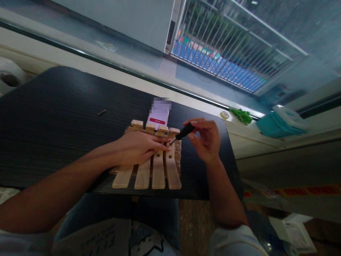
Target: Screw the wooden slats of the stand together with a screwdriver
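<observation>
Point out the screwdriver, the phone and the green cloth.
Screwdriver point(184, 132): head view, on its black handle.
Phone point(159, 113): head view, on its lit screen.
Green cloth point(242, 116): head view, on the middle of its crumpled folds.

Black wood-grain counter point(53, 117), rounded corners, against pale sill point(191, 104). Window point(149, 65) behind; metal railing point(229, 49) outside, blue ground point(191, 53) and greenery point(210, 28) past it. Brown floor point(194, 224) below. Daylight through glass, room dim.

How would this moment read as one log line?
left hand: laid across wooden slats | right hand: gripping black-handled screwdriver, tip at rightmost slat | phone: beyond slats | surface: dark table
</observation>
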A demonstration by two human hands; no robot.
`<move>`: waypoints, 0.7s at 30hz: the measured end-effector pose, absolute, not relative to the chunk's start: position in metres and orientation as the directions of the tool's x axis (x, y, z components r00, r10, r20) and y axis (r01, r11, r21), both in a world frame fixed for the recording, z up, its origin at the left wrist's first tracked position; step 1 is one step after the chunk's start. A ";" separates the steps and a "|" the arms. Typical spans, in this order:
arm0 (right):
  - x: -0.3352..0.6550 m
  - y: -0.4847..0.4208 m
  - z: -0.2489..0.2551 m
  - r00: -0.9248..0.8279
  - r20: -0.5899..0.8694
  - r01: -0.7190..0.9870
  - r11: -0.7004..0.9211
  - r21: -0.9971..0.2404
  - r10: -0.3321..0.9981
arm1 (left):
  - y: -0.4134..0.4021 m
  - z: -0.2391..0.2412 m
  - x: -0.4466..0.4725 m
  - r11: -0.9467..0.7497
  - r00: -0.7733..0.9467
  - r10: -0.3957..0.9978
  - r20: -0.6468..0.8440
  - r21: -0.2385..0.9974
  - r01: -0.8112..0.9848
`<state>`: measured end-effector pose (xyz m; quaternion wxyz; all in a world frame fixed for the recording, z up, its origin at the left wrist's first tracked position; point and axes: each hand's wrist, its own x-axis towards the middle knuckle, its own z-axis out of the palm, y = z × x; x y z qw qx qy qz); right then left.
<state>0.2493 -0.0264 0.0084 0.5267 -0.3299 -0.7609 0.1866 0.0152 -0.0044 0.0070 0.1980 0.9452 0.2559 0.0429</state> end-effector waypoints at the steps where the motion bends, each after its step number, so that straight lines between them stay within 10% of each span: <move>1: 0.249 -0.027 0.009 -0.243 0.666 0.297 0.707 -0.641 0.706 | -0.004 0.007 0.015 -0.793 0.866 0.500 -0.013 0.395 0.463; 21: 0.247 -0.024 0.006 -0.122 0.671 0.277 0.674 -0.685 0.731 | -0.005 0.010 0.016 -0.779 0.861 0.506 -0.060 0.398 0.485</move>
